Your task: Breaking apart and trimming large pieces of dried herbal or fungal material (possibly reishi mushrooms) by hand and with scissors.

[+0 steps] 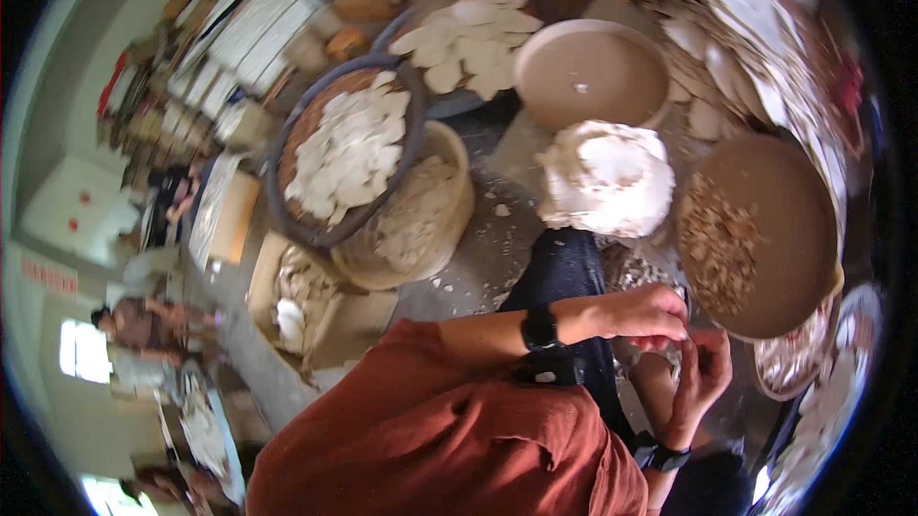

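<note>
My left hand (642, 315) and my right hand (706, 372) meet fingertip to fingertip above my lap, the fingers bent and pinched. Whether a small thing sits between them cannot be made out; a thin dark edge shows beside the left fingers. Just right of the hands is a round brown tray (796, 229), with broken brown chips (724, 250) along its left side. Beyond my dark-trousered knee (566, 265) lies a pile of whitish flat pieces (609, 179), brightly lit. Shredded scraps (642, 272) lie below it.
Another round tray (588, 75) stands farther ahead. Leftward are a dark-rimmed basket of pale flakes (351, 150), a yellowish tub (445, 236) and a cardboard box (351, 322). Stacked flat pieces (746, 7) line the far right. A person (140, 322) stands in the left background.
</note>
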The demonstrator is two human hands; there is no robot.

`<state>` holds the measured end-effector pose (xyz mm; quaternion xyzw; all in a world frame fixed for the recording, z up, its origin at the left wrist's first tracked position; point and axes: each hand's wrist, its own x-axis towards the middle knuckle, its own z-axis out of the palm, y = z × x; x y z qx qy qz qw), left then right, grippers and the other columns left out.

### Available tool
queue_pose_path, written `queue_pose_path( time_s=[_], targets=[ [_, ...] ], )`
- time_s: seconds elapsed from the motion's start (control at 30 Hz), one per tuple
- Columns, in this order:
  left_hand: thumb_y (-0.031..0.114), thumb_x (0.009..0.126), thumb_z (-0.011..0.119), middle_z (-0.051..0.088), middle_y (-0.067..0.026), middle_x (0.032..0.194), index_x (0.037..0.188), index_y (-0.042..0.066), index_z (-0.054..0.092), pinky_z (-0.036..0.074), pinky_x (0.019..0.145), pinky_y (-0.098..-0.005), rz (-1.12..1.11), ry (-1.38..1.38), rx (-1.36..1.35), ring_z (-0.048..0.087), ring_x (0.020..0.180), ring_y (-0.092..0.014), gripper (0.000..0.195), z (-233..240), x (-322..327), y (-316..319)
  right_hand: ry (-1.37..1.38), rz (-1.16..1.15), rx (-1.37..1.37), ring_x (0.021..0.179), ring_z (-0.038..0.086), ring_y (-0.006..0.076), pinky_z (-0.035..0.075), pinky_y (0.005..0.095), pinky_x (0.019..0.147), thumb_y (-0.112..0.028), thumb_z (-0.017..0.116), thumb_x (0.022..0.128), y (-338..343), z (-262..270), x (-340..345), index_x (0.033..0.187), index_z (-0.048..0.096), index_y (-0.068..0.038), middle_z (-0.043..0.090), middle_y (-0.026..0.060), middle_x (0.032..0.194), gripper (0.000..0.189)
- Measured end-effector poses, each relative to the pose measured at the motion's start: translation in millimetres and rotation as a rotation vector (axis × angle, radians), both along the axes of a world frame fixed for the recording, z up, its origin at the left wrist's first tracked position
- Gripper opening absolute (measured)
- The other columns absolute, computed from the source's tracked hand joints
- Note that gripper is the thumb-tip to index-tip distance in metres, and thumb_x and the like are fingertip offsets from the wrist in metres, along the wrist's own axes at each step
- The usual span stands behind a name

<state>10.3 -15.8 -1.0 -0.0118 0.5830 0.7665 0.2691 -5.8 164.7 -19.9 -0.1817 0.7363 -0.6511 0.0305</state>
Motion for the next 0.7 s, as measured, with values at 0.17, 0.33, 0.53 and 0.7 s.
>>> queue_pose_path(
  time_s=[0.17,0.33,0.53,0.7],
  targets=[
    [0.019,0.080,0.056,0.054,0.0003,0.058,0.072,0.002,0.059,0.036,0.042,-0.0194,-0.018,0.038,0.064,0.047,0.047,-0.005,0.019,9,18,-5,-0.191,0.144,-0.065,0.058,0.039,0.0030,0.029,0.0170,0.052,-0.014,0.064,0.083,5,3,6,0.077,0.051,-0.004,0.049,-0.0020,0.069,0.018],
    [0.017,0.076,0.055,0.052,0.0013,0.053,0.067,0.003,0.059,0.035,0.042,-0.0217,0.037,0.188,-0.036,0.046,0.047,-0.006,0.017,10,30,-4,-0.199,0.231,-0.097,0.055,0.037,0.0016,0.027,0.0163,0.049,-0.023,0.066,0.084,0,9,11,0.080,0.052,-0.004,0.050,-0.0023,0.068,0.024],
    [0.016,0.073,0.055,0.050,0.0020,0.053,0.065,0.002,0.059,0.034,0.042,-0.0223,0.119,0.152,0.056,0.044,0.046,-0.006,0.017,17,35,5,-0.098,0.217,-0.110,0.053,0.035,0.0020,0.026,0.0166,0.048,-0.024,0.064,0.086,4,12,15,0.080,0.053,-0.004,0.049,-0.0024,0.067,0.023],
    [0.015,0.072,0.056,0.049,0.0030,0.052,0.064,0.003,0.059,0.032,0.041,-0.0218,0.106,0.165,0.079,0.042,0.045,-0.006,0.015,14,36,10,-0.117,0.273,-0.188,0.056,0.034,0.0024,0.026,0.0169,0.050,-0.022,0.060,0.088,8,6,15,0.082,0.051,-0.005,0.043,-0.0039,0.068,0.021]
  ],
)
